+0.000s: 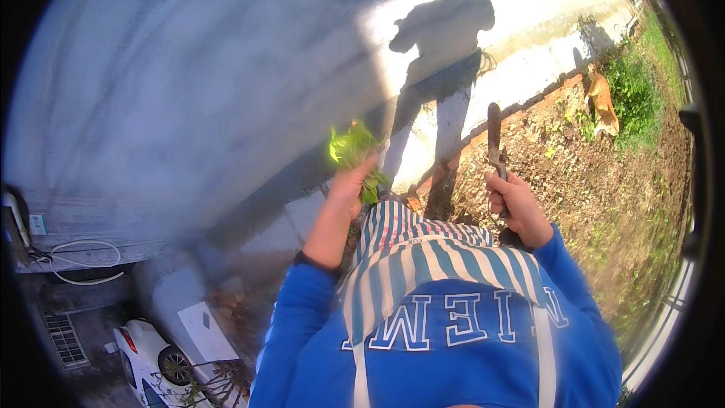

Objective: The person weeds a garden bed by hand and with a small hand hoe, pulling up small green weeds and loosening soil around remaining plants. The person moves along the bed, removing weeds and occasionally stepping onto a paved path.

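A bunch of bright green leafy plants (352, 146) is gripped in my left hand (352, 182), its leaves spreading above and below the fist. My right hand (516, 204) is closed around the dark handle of a garden hand trowel (494, 133). The trowel's narrow, soil-stained blade points away from me, over the bed of bare earth. Between the two hands hangs a blue-and-white striped apron (419, 258), worn over a blue sweatshirt (453, 368). My feet are mostly hidden below the apron.
A garden bed (544, 164) with weeds lies to the right, edged by bricks (558, 93). An orange-and-white animal (603, 103) is beside a green bush (637, 99). A pale wall (187, 85) rises ahead, bearing my shadow. A white car (150, 360) stands lower left.
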`<move>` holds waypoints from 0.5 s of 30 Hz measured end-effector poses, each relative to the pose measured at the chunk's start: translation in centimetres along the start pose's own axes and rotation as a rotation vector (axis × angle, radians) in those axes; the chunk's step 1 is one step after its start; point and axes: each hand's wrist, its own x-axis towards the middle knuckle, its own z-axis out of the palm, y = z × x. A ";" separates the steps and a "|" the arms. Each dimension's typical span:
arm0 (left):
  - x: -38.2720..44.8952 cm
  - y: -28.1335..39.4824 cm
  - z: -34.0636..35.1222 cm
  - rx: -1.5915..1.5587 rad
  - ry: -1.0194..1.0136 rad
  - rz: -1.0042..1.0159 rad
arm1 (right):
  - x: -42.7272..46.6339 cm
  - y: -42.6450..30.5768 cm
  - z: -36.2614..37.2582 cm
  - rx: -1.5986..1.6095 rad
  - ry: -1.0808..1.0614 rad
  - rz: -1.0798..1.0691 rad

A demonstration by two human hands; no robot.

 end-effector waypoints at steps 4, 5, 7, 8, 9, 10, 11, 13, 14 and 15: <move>5.2 1.3 2.2 0.046 -0.195 -0.109 | 5.3 -1.7 4.1 -0.132 -0.092 -0.108; 6.8 1.6 2.9 0.061 -0.285 -0.124 | 7.1 -2.1 5.6 -0.190 -0.117 -0.173; 10.1 2.2 3.9 0.134 -0.371 -0.196 | 10.9 -2.9 9.1 -0.206 0.001 -0.180; 11.7 2.6 3.9 0.186 -0.405 -0.207 | 12.8 -3.4 10.5 -0.155 0.029 -0.202; 13.4 3.1 3.6 0.228 -0.440 -0.218 | 14.6 -3.8 11.8 -0.105 0.050 -0.217; 15.2 4.0 3.0 0.222 -0.503 -0.265 | 16.2 -4.3 12.7 -0.050 0.013 -0.259; 17.4 4.9 2.5 0.209 -0.506 -0.281 | 18.0 -4.8 13.5 -0.041 0.089 -0.253; 20.9 6.6 0.5 0.164 -0.522 -0.324 | 21.4 -5.2 15.1 0.010 0.193 -0.275; 22.6 7.7 -0.9 0.242 -0.460 -0.334 | 22.7 -5.3 15.3 0.059 0.259 -0.255; 24.3 8.8 -2.3 0.246 -0.400 -0.335 | 24.1 -5.5 15.4 0.071 0.280 -0.242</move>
